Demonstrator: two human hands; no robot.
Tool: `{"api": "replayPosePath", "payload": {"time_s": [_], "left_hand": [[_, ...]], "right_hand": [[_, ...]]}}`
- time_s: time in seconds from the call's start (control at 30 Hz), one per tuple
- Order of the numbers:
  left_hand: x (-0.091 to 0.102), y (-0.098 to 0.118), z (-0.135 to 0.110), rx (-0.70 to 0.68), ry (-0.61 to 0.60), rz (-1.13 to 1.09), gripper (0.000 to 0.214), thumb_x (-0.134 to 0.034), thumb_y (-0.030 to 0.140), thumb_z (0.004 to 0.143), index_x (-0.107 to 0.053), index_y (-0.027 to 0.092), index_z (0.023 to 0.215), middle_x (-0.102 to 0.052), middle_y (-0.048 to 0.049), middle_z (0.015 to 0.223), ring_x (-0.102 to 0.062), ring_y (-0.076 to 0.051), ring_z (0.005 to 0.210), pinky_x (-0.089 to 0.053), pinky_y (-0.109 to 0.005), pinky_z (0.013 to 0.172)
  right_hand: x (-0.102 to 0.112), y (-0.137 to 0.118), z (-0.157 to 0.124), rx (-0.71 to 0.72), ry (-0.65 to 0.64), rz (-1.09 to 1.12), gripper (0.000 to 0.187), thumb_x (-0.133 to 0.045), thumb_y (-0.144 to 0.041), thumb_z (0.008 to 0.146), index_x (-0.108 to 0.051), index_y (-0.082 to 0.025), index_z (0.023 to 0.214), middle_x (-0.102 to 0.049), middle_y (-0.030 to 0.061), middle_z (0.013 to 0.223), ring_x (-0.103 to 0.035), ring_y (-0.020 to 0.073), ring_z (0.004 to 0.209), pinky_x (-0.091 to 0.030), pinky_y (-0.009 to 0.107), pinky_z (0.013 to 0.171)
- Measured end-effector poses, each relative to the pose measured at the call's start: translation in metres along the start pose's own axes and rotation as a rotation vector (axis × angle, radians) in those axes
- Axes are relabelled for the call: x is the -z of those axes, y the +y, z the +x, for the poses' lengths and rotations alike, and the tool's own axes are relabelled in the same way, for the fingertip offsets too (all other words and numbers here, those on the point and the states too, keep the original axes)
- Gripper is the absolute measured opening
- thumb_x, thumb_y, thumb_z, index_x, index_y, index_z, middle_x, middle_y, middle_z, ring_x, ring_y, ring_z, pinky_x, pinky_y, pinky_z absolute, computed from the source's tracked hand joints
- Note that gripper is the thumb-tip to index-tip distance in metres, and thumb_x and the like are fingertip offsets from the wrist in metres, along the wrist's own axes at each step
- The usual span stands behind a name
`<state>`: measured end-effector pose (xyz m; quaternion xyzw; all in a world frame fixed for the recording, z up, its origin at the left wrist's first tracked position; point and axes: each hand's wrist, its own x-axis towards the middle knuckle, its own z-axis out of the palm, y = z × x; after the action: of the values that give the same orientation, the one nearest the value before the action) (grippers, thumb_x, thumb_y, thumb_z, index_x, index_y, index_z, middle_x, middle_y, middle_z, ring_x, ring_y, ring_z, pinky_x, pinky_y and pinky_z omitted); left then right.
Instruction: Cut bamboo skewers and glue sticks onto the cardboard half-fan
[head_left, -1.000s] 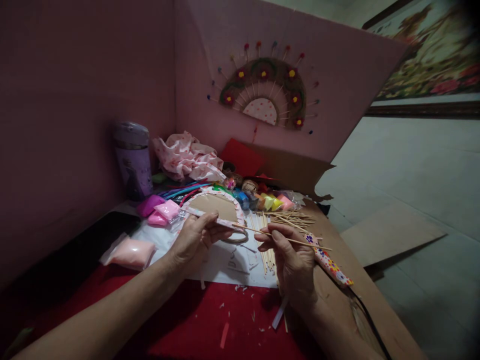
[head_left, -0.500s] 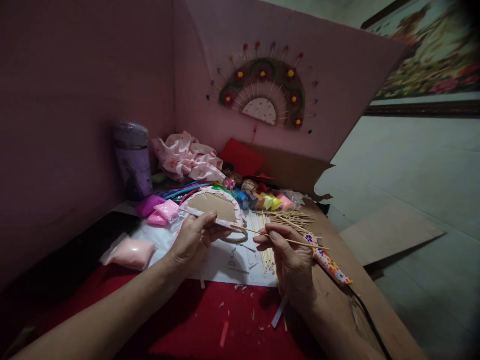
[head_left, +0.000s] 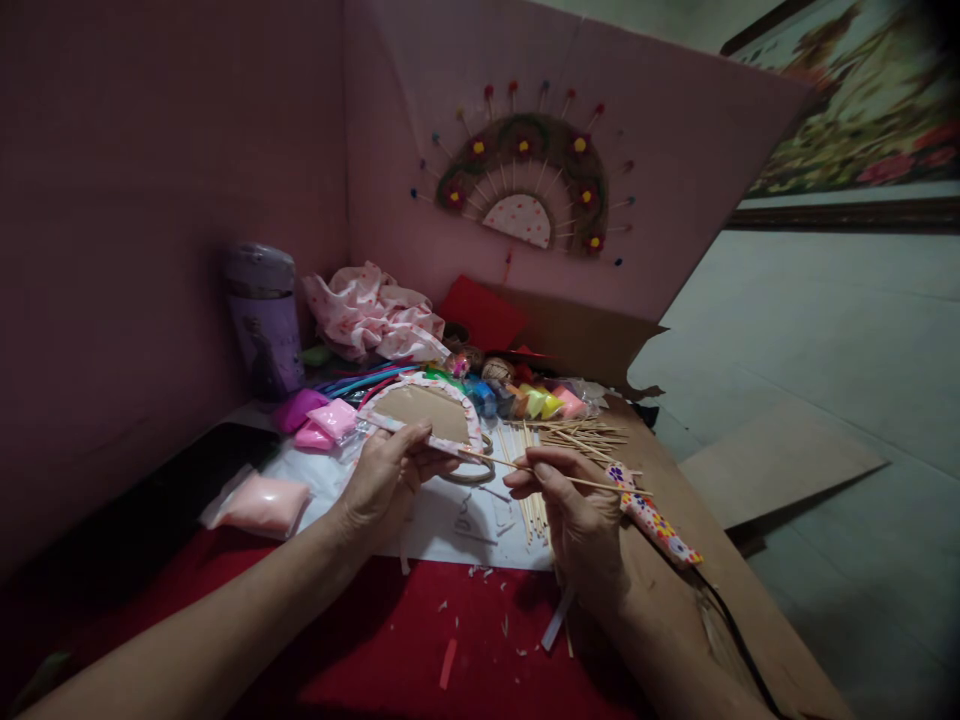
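Observation:
My left hand (head_left: 394, 465) grips the straight edge of a half-round cardboard piece (head_left: 424, 412), thumb on top. Fabric with small spots is folded over its rim. Between the thumb and fingers of my right hand (head_left: 574, 500) is a thin wooden stick (head_left: 592, 484). The stick's far tip reaches the near right corner of the cardboard piece; whether it touches, I cannot tell. Under that piece a round ring (head_left: 480, 472) shows in part. Loose sticks (head_left: 532, 510) lie on the white paper (head_left: 442, 535) beside my right hand.
A flower-patterned tool with a cord (head_left: 656, 520) lies at right, probably hot. Bags of coloured clay (head_left: 540, 402), a pink bag (head_left: 259, 502), a purple tumbler (head_left: 264, 320) and crumpled fabric (head_left: 375, 315) surround the work. A fan-shaped decoration (head_left: 525, 170) is on the pink board behind.
Almost nothing differs. Both hands keep their hold on the cardboard piece and the stick, and the whole view has shifted very slightly.

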<state>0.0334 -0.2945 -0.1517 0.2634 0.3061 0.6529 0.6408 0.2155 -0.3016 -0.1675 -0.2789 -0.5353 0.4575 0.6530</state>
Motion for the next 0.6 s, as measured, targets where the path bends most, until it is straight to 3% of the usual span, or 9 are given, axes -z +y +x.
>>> {"api": "replayPosePath", "payload": {"time_s": [0.6], "left_hand": [[0.0038, -0.0017, 0.0031, -0.001, -0.009, 0.001, 0.005, -0.063, 0.015, 0.07, -0.062, 0.011, 0.071, -0.069, -0.0055, 0.064, -0.067, -0.017, 0.061, -0.057, -0.029, 0.063]], "right_hand": [[-0.0004, 0.0024, -0.0024, 0.017, -0.019, -0.021, 0.008, -0.062, -0.021, 0.08, -0.067, -0.02, 0.087, -0.071, 0.0016, 0.073, -0.068, 0.0165, 0.062, -0.056, 0.031, 0.061]]}}
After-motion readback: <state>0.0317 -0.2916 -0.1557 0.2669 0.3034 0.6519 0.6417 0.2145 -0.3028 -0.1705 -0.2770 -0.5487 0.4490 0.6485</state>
